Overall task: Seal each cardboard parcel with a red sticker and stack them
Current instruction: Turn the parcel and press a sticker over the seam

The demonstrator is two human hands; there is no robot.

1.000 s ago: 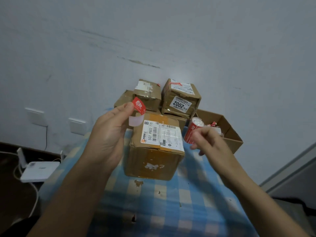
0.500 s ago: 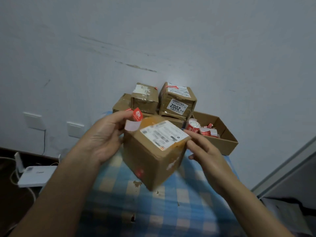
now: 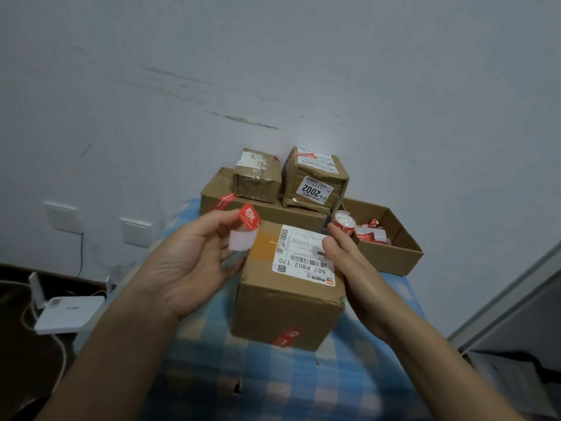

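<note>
A cardboard parcel [image 3: 285, 311] with a white shipping label on top stands on the blue checked cloth [image 3: 273, 387]. One red sticker strip sits low on its front face. My left hand [image 3: 188, 262] pinches a red sticker [image 3: 249, 217], with its white backing, between thumb and forefinger just left of the parcel's top edge. My right hand [image 3: 349, 262] lies with straight fingers against the parcel's right side and top corner. Behind, two small parcels [image 3: 258, 177] [image 3: 315, 180] sit on a wide flat parcel [image 3: 273, 212] against the wall.
An open cardboard tray [image 3: 403, 256] at the back right holds rolls of red stickers [image 3: 344, 223]. To the left, below table level, are a white router [image 3: 69, 311] with cables and wall sockets [image 3: 135, 232]. The wall stands close behind the stack.
The parcel was lifted and turned around, then set down; its label now reads upside down and a stickered face points at me. My right hand left the sticker roll in the tray.
</note>
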